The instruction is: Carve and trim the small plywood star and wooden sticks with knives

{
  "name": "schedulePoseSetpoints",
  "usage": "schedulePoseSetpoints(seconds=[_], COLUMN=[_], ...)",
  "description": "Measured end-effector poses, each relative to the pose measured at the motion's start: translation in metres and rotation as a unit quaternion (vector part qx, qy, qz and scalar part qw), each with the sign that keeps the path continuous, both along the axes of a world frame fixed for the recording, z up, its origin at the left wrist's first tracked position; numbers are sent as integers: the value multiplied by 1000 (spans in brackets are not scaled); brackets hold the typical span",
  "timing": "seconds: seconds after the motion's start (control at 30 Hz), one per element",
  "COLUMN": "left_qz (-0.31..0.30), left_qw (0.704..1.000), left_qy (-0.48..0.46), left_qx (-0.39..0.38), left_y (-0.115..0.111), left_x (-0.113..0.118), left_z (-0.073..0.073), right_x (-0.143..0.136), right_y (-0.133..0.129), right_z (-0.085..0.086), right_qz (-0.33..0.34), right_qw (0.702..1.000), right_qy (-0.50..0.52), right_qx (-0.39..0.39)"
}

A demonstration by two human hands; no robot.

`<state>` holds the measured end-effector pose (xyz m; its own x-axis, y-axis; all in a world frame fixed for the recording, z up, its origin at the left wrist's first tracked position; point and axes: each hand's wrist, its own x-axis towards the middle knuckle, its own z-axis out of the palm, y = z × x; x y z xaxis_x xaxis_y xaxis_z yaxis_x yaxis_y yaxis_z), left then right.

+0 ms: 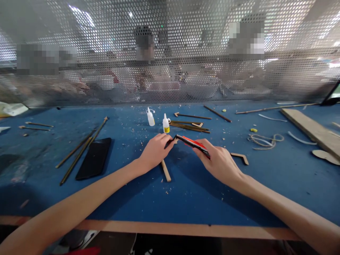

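Note:
My right hand (219,159) is closed around a red and black utility knife (195,144), which points left toward my other hand. The fingers of my left hand (155,152) pinch a small pale wooden piece (175,141), and the knife's tip is right at it. Whether the blade touches the wood I cannot tell. Below the left palm a light wooden stick (166,172) sticks out toward me; its far end is hidden by the hand. Just beyond the hands stand two small white glue bottles, one plain (150,117) and one with a yellow label (166,124).
A black phone (94,158) and long thin sticks (77,161) lie left. More brown sticks (190,126) lie behind the bottles. An L-shaped wooden piece (242,157), string (265,142) and a board (310,129) are right. A perforated metal screen (170,78) closes the back, people behind it.

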<state>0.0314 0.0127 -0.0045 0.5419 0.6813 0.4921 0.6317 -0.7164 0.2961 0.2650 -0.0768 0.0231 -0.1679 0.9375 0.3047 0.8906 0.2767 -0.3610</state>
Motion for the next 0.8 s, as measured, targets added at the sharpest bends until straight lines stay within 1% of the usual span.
schedulePoseSetpoints(seconds=[0.1,0.23,0.33,0.4,0.5,0.67,0.73,0.8], left_qz=[5,19,35,49,60,65,70,77], left_qw=[999,997,994,993,990,986,985,983], left_qy=[38,78,99,111,127,148,154,160], left_qx=[25,19,11,2,-15,-36,-43,-49], left_y=[0,1,1,0,-2,-6,-6,-5], left_x=[1,1,0,1,0,-1,-1,-1], left_z=[0,0,0,1,5,9,9,8], right_x=[-2,-1,0,1,1,-4,-6,-9], right_y=[-1,-2,-2,-2,-1,2,3,3], right_z=[-1,-2,-2,-3,-3,-3,-3,-4], right_qz=[2,51,80,73,35,-12,-22,-19], right_qw=[1000,997,994,994,995,995,994,993], right_qy=[9,1,-21,-44,-76,-94,-104,-114], right_qx=[-19,-62,-71,-62,-46,-39,-32,-28])
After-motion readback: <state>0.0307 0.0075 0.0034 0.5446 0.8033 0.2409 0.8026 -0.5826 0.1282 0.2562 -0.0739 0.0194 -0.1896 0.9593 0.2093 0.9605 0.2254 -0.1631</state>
